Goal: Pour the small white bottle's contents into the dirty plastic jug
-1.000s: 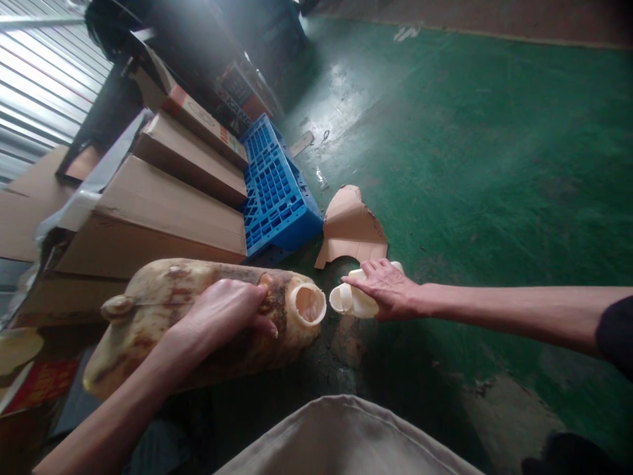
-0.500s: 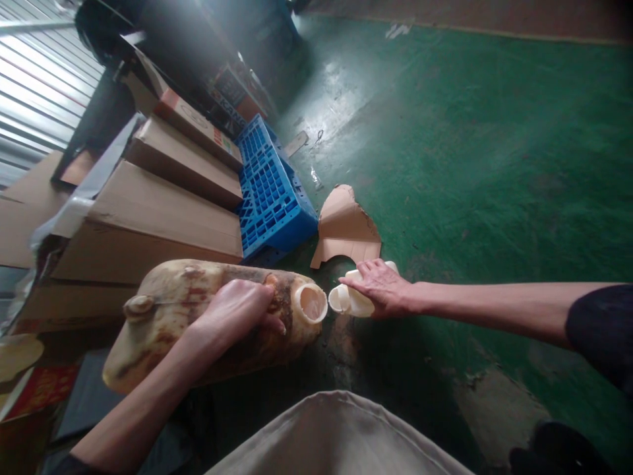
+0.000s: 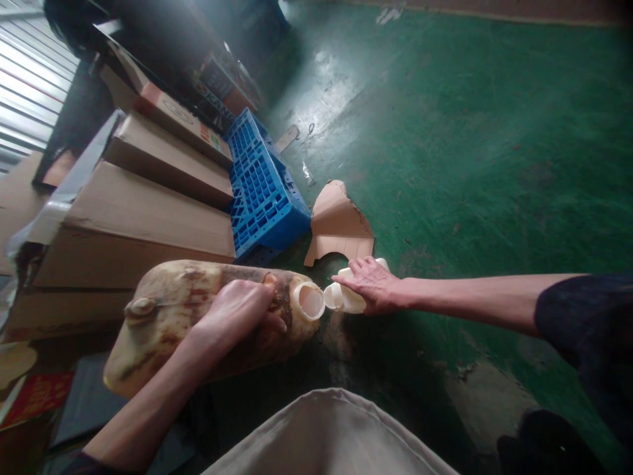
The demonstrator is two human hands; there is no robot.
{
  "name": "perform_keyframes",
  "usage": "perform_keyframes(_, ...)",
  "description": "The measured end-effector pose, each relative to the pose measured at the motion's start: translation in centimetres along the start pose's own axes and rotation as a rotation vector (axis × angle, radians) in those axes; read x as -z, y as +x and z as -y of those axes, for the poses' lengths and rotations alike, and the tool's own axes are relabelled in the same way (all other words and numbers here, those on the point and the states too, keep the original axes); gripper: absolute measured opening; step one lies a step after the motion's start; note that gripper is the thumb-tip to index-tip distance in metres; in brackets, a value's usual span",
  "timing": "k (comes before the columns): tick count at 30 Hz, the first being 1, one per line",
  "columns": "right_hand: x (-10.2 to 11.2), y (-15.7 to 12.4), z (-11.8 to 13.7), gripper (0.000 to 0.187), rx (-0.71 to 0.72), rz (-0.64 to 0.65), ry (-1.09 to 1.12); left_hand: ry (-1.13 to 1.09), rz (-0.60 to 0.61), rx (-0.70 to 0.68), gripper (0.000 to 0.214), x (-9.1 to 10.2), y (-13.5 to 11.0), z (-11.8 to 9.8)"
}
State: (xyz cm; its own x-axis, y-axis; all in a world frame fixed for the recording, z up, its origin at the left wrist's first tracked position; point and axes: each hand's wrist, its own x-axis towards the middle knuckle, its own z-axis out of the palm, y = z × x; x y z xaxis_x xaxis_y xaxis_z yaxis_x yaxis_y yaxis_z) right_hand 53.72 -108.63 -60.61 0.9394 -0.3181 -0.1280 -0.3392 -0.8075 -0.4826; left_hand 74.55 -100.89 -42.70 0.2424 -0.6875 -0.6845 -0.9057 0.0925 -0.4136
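Observation:
My left hand (image 3: 242,305) is closed around the handle of a large, stained, yellowish plastic jerry can (image 3: 171,297). The can lies tilted, with its wide round mouth (image 3: 311,301) uncapped and facing right. My right hand (image 3: 373,285) grips a small cream-coloured plastic bottle (image 3: 352,300). The bottle's open neck points left and sits right at the rim of the can's mouth; whether they touch is hard to tell. My right fingers hide the middle of the bottle.
A blue plastic pallet (image 3: 267,198) stands behind the can, with cardboard boxes (image 3: 148,211) stacked on its left. A torn piece of cardboard (image 3: 341,221) lies on the green floor (image 3: 469,165). A red box (image 3: 37,396) is at lower left.
The bottle in my right hand has moved slightly left, closer to the can's mouth. My left hand keeps its hold on the can. The whole view has shifted a little.

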Motion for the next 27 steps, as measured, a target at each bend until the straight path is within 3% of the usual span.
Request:
perform_keyframes(4, -0.1, 0.1, -0.1, 0.089, 0.008, -0.006, -0.008, -0.062, 0.006, 0.041, 0.038, 0.2, 0.1, -0.4)
perform_keyframes(9, -0.5, 0.0, -0.2, 0.088, 0.013, -0.008, -0.004, -0.064, -0.002, -0.023, 0.039, -0.5, 0.4, 0.2)
perform_keyframes(27, -1.5, 0.2, -0.6, 0.09, 0.039, -0.043, -0.003, -0.077, -0.002, -0.018, 0.034, -0.6, 0.6, -0.2)
